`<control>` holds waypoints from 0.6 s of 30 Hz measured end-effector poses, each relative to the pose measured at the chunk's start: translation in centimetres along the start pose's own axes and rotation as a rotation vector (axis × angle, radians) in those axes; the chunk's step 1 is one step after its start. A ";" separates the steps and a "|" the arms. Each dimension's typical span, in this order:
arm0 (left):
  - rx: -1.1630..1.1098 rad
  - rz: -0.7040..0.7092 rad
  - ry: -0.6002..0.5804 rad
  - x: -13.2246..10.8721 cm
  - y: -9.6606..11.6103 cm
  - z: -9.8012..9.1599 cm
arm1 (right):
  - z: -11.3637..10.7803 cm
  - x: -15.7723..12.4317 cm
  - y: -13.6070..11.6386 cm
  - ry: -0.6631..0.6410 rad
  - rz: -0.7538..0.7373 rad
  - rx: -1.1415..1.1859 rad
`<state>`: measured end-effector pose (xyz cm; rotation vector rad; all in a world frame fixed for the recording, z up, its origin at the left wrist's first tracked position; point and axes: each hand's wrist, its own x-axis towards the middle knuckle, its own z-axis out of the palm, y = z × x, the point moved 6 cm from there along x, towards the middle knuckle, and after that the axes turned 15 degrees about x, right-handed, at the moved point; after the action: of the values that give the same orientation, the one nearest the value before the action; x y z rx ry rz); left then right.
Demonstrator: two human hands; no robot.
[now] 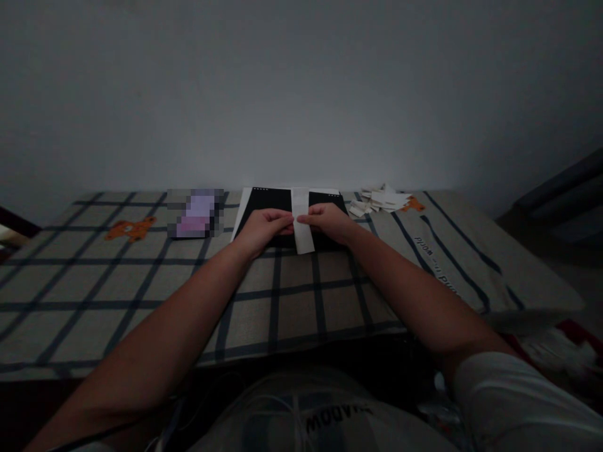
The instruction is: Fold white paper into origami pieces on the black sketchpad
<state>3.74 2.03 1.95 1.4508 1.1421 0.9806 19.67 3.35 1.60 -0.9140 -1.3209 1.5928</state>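
A long white paper strip stands out against a flat black cover, which has white sheet edges showing at its left. My left hand pinches the strip's left edge between thumb and fingers. On the opposite edge, my right hand grips the same strip, thumb on top. Both hands are close together over the black cover, fingertips nearly meeting. The strip's lower end hangs past the cover's near edge. Fingers under the strip are partly hidden.
A pile of torn white paper pieces lies right of the black cover. To the left rests a pixelated purple-pink object. A checked cloth with orange bear prints covers the table. The grey wall rises directly behind.
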 end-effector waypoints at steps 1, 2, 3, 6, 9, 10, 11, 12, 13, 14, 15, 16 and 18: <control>-0.007 0.000 -0.006 0.0 -0.1 0.0 | -0.1 0.0 0.0 0.003 -0.002 -0.003; -0.012 -0.002 -0.013 0.1 -0.1 0.0 | -0.1 0.1 0.1 0.006 -0.004 -0.004; -0.016 -0.004 -0.019 0.1 -0.2 0.0 | -0.2 0.1 0.1 0.008 -0.004 -0.004; -0.029 -0.012 -0.039 0.1 -0.2 0.0 | -0.2 0.2 0.1 0.007 0.001 0.001; -0.051 -0.015 -0.061 0.1 -0.2 0.1 | -0.3 0.2 0.1 0.007 0.000 0.022; -0.059 -0.015 -0.065 0.0 -0.1 0.2 | -0.2 0.2 0.1 0.004 0.002 0.035; -0.064 -0.016 -0.068 0.0 -0.1 0.2 | -0.2 0.2 0.1 0.000 0.004 0.049; -0.068 -0.017 -0.069 0.0 -0.1 0.2 | -0.2 0.2 0.1 -0.004 0.007 0.061; -0.069 -0.017 -0.069 -0.1 0.0 0.2 | -0.2 0.3 0.2 -0.006 0.009 0.071; -0.070 -0.016 -0.068 -0.1 0.0 0.2 | -0.2 0.3 0.2 -0.006 0.012 0.077; -0.067 -0.016 -0.068 -0.1 0.1 0.2 | -0.2 0.3 0.3 -0.004 0.014 0.077; -0.062 -0.017 -0.066 -0.1 0.1 0.2 | -0.2 0.4 0.3 0.000 0.015 0.073; -0.045 -0.021 -0.052 -0.2 0.1 0.2 | -0.2 0.4 0.3 0.008 0.009 0.057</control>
<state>3.89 1.82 1.97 1.4184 1.0890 0.9433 19.71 3.75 1.21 -0.8922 -1.2612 1.6242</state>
